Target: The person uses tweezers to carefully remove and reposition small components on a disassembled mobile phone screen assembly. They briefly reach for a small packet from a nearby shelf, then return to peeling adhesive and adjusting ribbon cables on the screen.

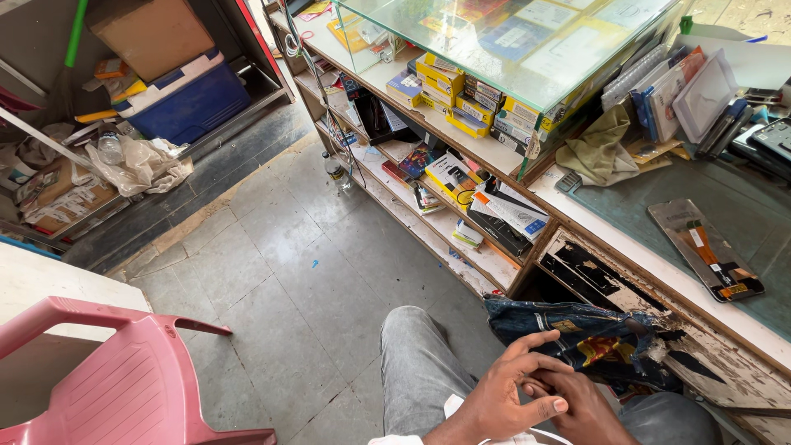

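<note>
The person sits with both hands in the lap. The left hand (503, 395) lies over the right hand (581, 404), fingers curled loosely around it; neither hand holds any object. Just beyond the fingertips a dark printed plastic bag (589, 338) hangs at the front edge of the bench (659, 268). On the bench's green mat, near its right edge, lies an opened phone screen panel (704, 247). A pink plastic chair (124, 379) stands on the floor, well apart to the left.
</note>
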Demonstrator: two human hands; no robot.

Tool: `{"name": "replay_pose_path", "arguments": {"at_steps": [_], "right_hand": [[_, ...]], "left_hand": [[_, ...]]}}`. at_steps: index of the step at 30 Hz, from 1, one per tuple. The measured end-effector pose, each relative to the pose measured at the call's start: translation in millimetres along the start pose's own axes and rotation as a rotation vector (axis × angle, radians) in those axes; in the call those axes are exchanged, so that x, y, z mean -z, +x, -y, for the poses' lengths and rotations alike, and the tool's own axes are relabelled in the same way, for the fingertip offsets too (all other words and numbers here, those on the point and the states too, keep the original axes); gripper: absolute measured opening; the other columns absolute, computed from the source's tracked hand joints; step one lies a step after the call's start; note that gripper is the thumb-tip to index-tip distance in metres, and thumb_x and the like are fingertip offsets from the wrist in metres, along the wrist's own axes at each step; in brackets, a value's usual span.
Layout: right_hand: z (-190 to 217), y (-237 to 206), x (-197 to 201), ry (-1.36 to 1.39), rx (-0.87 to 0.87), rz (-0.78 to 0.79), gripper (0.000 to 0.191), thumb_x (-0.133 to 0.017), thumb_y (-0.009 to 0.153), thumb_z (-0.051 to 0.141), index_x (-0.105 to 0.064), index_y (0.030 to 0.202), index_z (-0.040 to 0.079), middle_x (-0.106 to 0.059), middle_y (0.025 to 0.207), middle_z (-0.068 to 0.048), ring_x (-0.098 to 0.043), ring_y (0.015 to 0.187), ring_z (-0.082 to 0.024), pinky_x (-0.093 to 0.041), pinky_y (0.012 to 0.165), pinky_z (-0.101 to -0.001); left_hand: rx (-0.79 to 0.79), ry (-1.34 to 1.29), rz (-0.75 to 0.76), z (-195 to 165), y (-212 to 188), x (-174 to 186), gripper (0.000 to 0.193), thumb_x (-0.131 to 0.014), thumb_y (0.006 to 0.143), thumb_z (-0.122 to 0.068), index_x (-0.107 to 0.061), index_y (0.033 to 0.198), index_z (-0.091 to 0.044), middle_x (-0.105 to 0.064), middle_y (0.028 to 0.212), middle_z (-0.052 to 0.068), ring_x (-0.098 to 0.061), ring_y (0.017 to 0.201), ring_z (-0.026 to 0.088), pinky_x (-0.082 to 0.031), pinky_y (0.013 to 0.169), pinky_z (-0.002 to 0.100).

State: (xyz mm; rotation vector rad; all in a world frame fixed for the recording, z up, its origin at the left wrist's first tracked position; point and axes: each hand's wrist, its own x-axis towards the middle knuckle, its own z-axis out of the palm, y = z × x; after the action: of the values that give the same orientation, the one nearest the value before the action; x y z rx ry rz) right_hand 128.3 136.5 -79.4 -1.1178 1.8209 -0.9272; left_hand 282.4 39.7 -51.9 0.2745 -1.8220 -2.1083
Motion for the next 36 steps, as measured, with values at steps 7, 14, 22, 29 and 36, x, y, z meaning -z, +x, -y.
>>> {"name": "replay_pose_path", "arguments": {"at_steps": [7, 14, 22, 29, 36], "right_hand": [[-3.5, -0.1, -8.2, -0.149, -0.068, 0.084, 0.027, -0.074, 0.08, 0.022, -0.086, 0.097, 0.005, -0.081, 0.092, -0.012, -0.079, 0.083, -0.024, -0.063, 0.072, -0.0391], [13.2, -3.1, -9.2, -0.114, -0.146, -0.049, 0.044, -0.079, 0.086, 0.032, -0.075, 0.12, 0.005, -0.081, 0.108, -0.011, -0.081, 0.094, -0.022, -0.066, 0.078, -0.0365], [2.9, -4.7, -10.2, -0.115, 0.027, 0.011, 0.03, -0.07, 0.085, 0.017, -0.081, 0.11, 0.004, -0.081, 0.106, -0.014, -0.075, 0.099, -0.025, -0.061, 0.081, -0.0381], [-6.1, -6.3, -3.6, -0.197, -0.001, 0.05, 0.031, -0.078, 0.077, 0.018, -0.083, 0.107, 0.01, -0.082, 0.104, -0.011, -0.082, 0.087, -0.024, -0.063, 0.075, -0.0379], [-29.0, -33.1, 38.0, -0.224, -0.037, -0.219, 0.018, -0.07, 0.086, 0.023, -0.077, 0.085, 0.006, -0.079, 0.08, -0.008, -0.076, 0.072, -0.019, -0.058, 0.062, -0.0387]], "left_hand": [[0.076, -0.058, 0.006, -4.2, -5.8, 4.1, 0.049, -0.075, 0.095, -0.034, -0.066, 0.13, -0.001, -0.034, 0.169, 0.018, -0.062, 0.124, 0.025, -0.055, 0.096, 0.034], [-0.024, 0.0, 0.008, -4.2, -9.7, 5.8, 0.051, -0.076, 0.1, -0.034, -0.066, 0.136, 0.001, -0.036, 0.17, 0.02, -0.062, 0.131, 0.024, -0.054, 0.107, 0.035], [0.034, -0.102, 0.014, -6.7, -9.8, 5.1, 0.046, -0.076, 0.097, -0.028, -0.065, 0.132, 0.0, -0.034, 0.169, 0.016, -0.062, 0.126, 0.021, -0.055, 0.1, 0.031], [0.038, -0.02, 0.025, -12.3, -11.9, 7.9, 0.042, -0.075, 0.098, -0.028, -0.066, 0.132, -0.005, -0.039, 0.166, 0.015, -0.063, 0.13, 0.023, -0.056, 0.103, 0.033], [-0.024, 0.072, -0.026, 0.3, -7.1, 13.5, 0.041, -0.077, 0.092, -0.025, -0.069, 0.128, -0.005, -0.065, 0.142, 0.012, -0.069, 0.111, 0.02, -0.058, 0.093, 0.036]]}}
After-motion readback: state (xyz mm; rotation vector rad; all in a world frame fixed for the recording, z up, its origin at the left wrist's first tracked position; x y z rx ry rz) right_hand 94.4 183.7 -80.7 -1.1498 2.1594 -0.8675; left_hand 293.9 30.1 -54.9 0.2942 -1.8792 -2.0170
